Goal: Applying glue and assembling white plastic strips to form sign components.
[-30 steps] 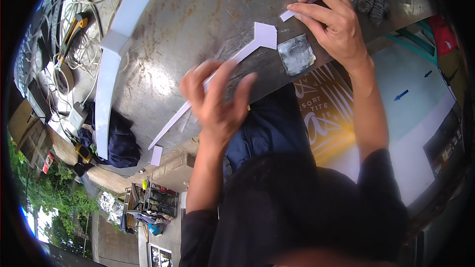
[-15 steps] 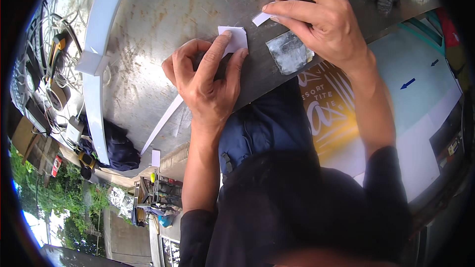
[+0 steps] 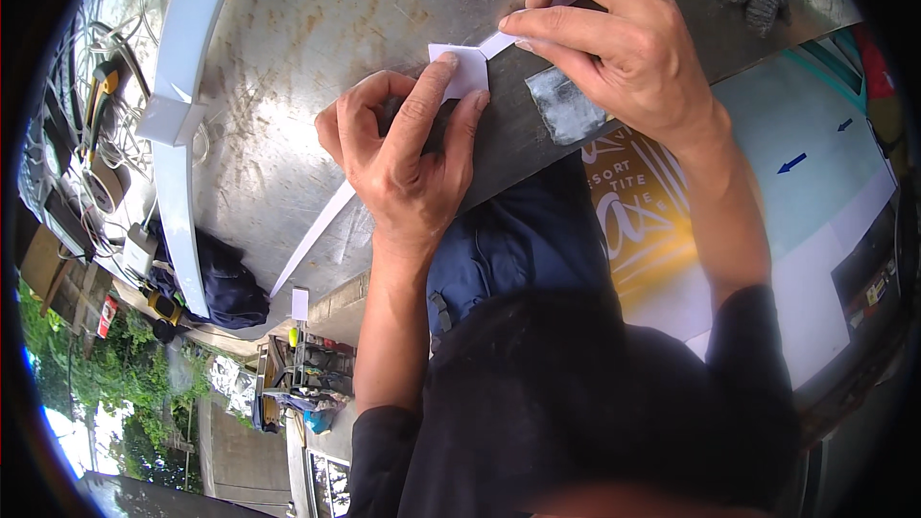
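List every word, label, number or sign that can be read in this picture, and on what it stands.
Poster: white lettering on brown and yellow; its wording I do not copy.
Panel: two blue arrows.
Red item: any print is too small to read.

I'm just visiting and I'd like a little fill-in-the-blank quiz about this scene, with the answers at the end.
1. The left hand holds the tapered white strip by its ____ end, not its pointed one.
2. The right hand grips the narrow strip between its ____ and fingers.
3. The arrows on the pale panel are ____ in colour.
4. The yellow-and-black tool lies toward the picture's ____ edge.

Missing words: wide; thumb; blue; left.
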A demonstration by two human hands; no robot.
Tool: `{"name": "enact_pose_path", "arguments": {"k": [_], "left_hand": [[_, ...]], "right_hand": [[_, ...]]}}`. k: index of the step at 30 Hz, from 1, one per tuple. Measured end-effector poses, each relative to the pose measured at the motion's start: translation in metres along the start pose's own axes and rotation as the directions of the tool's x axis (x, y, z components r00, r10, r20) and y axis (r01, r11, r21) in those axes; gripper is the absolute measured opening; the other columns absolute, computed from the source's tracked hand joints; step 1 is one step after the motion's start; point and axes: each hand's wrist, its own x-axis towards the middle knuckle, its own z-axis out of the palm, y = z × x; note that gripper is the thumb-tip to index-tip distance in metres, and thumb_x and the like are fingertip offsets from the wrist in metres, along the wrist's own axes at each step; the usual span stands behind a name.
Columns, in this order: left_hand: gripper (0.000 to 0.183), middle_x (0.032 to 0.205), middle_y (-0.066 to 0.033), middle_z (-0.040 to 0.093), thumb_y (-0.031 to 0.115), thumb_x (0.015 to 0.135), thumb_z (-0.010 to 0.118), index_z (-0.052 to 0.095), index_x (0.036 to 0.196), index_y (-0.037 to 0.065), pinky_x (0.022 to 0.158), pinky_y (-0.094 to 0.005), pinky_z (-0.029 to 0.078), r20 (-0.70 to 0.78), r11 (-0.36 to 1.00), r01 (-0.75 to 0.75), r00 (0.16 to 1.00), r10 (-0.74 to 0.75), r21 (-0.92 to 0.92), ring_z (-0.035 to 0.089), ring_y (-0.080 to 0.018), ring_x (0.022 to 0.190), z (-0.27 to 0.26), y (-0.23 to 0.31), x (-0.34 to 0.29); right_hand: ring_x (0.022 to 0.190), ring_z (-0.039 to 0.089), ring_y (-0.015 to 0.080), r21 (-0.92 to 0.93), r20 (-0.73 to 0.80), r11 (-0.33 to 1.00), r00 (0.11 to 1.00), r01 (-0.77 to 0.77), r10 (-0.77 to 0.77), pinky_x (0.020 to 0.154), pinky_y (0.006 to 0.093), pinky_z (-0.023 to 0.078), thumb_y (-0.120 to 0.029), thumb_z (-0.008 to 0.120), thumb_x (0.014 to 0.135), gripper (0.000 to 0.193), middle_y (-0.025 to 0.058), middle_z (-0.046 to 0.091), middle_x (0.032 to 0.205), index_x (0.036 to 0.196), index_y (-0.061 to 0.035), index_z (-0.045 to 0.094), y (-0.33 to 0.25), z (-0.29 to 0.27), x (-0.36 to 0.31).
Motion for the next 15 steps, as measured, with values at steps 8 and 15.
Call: {"name": "enact_pose_path", "arguments": {"k": [8,15], "left_hand": [[0.045,0.095,0.0004,0.064,0.020,0.072,0.093,0.080,0.115,0.019,0.090,-0.0349,0.037,-0.012,1.000,0.007,1.000,-0.008,-0.025,0.057,-0.0166,0.089,0.0027,0.0000,-0.0011],[0.044,0.094,0.0010,0.065,0.020,0.071,0.094,0.081,0.112,0.019,0.088,-0.0348,0.038,-0.038,0.998,0.027,0.999,-0.029,-0.048,0.056,-0.0172,0.087,0.0054,0.0009,-0.0008]], "right_hand": [[0.092,0.063,0.0217,0.025,-0.109,0.999,0.993,0.044,-0.041,0.085,0.0383,0.045,-0.008,0.083,0.079,0.011,0.0009,0.069,0.091,0.090,-0.0099,0.081,0.0050,0.0085,-0.0052],[0.095,0.063,0.0226,0.075,-0.055,0.997,0.998,-0.002,0.006,0.086,0.0385,0.045,-0.009,0.083,0.079,0.011,0.0012,0.069,0.092,0.090,-0.0098,0.081,0.0005,0.0005,-0.0026]]}}
